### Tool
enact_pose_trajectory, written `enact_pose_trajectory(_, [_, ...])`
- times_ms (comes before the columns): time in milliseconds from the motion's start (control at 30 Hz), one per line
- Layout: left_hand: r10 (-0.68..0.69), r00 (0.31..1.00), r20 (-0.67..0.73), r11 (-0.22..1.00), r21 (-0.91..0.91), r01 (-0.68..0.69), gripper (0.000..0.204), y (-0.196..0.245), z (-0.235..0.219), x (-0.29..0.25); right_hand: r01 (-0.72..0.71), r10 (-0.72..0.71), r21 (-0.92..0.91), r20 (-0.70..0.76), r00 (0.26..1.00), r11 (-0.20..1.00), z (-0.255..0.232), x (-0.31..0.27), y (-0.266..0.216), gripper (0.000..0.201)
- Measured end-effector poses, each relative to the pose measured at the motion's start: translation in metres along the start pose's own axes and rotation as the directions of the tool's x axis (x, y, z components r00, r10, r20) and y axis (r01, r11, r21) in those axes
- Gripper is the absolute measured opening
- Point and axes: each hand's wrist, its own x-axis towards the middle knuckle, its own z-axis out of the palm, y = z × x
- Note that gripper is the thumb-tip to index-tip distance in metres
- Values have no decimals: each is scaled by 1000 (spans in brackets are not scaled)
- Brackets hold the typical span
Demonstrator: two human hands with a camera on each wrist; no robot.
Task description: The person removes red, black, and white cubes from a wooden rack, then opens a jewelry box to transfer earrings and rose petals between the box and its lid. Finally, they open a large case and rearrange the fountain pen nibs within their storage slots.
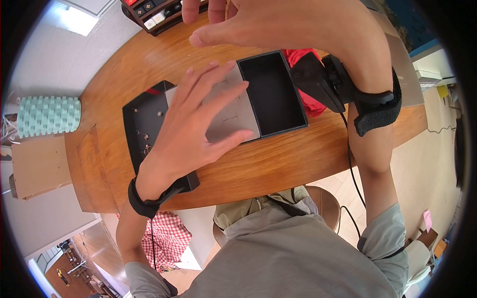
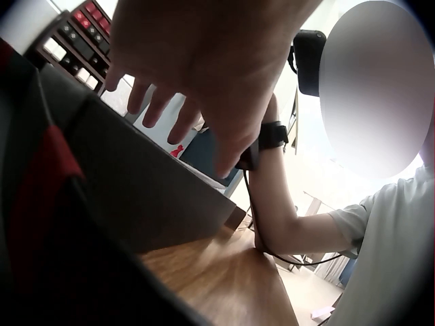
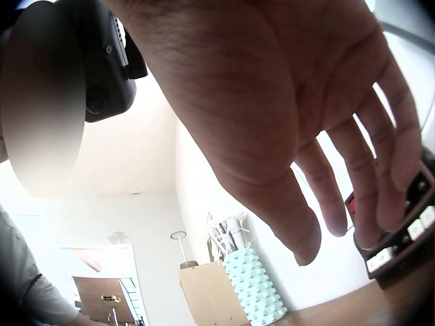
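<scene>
My left hand (image 1: 186, 116) is over a grey jewelry insert with slits (image 1: 233, 118), its fingers spread and nothing gripped. The insert lies beside the empty-looking black box half (image 1: 271, 97). Under my left forearm is a black tray (image 1: 130, 136) holding several small earrings (image 1: 145, 137); part of it is hidden by that hand. My right hand (image 1: 278, 25) is raised high above the far side of the table, fingers loosely bent and empty. The right wrist view shows its open palm (image 3: 272, 102) with the fingers apart.
Bunched red cloth (image 1: 313, 102) lies right of the box, partly behind the wrist camera (image 1: 318, 79). A dark rack (image 1: 154, 20) with small red, black and white pieces stands at the back. A teal studded cylinder (image 1: 48, 116) and a cardboard box (image 1: 39, 161) are at the left.
</scene>
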Motion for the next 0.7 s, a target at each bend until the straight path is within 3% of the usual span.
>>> enact_pose_trajectory(67, [3, 999, -32, 1000, -27, -4, 65, 0, -1, 0, -20, 20, 12, 37, 999, 1000, 1, 0, 2, 33])
enact_pose_trajectory(133, [-51, 999, -16, 999, -10, 51, 59, 6, -3, 1, 79, -79, -3, -70, 994, 997, 7, -3, 9, 33])
enact_pose_trajectory(267, [-77, 997, -6, 996, -53, 76, 56, 8, 0, 1, 95, -94, 16, -69, 993, 995, 9, -5, 11, 33])
enact_pose_trajectory(333, [-91, 995, 33, 994, -53, 93, 56, 6, 4, 1, 158, -169, -73, -176, 970, 985, 18, -9, 12, 33])
enact_pose_trajectory(367, [-92, 995, 32, 994, -53, 93, 56, 6, 4, 2, 159, -169, -73, -176, 970, 985, 14, -8, 12, 33])
enact_pose_trajectory(433, [-84, 996, 29, 996, -17, 84, 56, 7, 2, 2, 100, -99, 23, -37, 994, 995, 4, -4, 10, 32])
enact_pose_trajectory(533, [-100, 995, 12, 995, -16, 100, 57, 8, -10, -5, 193, -189, 42, -92, 978, 980, 5, -10, 12, 31])
enact_pose_trajectory(567, [-98, 995, 14, 995, -18, 99, 57, 7, -15, -8, 191, -186, 43, -92, 978, 981, 4, -8, 9, 31])
enact_pose_trajectory(633, [-183, 982, 43, 983, -10, 184, 57, 4, -25, -16, -23, 23, -8, -20, 1000, 1000, 3, -1, -1, 30])
enact_pose_trajectory(667, [-183, 982, 44, 983, -10, 183, 57, 2, -29, -20, -24, 23, -7, -20, 1000, 1000, 6, -4, 3, 30])
enact_pose_trajectory(700, [-203, 977, 63, 979, 20, 202, 56, 1, -32, -24, 80, -83, -23, -129, 988, 996, 13, -11, 11, 30])
